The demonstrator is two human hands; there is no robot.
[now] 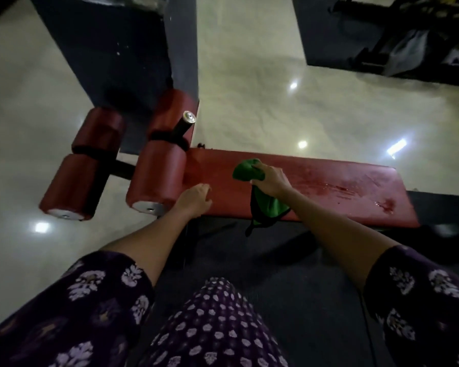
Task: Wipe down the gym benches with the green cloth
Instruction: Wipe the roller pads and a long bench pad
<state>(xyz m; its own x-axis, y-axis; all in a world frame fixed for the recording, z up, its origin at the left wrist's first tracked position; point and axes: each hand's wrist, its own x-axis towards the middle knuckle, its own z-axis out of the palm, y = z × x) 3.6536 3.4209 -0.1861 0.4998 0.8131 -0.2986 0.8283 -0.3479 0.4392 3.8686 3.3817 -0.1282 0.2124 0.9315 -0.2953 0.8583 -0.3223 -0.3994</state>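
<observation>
A red padded gym bench [329, 186] lies across the middle of the view, with wet streaks on its right half. My right hand [269, 180] grips the green cloth [245, 169] and holds it on the bench pad near its left part; the cloth's tail hangs over the near edge. My left hand [196, 198] rests on the near left corner of the pad, fingers curled over the edge. Red roller pads [157, 176] stand at the bench's left end.
A second pair of red rollers [77, 181] sits further left. A dark metal post [112, 49] rises behind the rollers. Black machine frames [398, 35] stand on a dark mat at the back right. Glossy pale floor surrounds the bench; a dark mat lies under me.
</observation>
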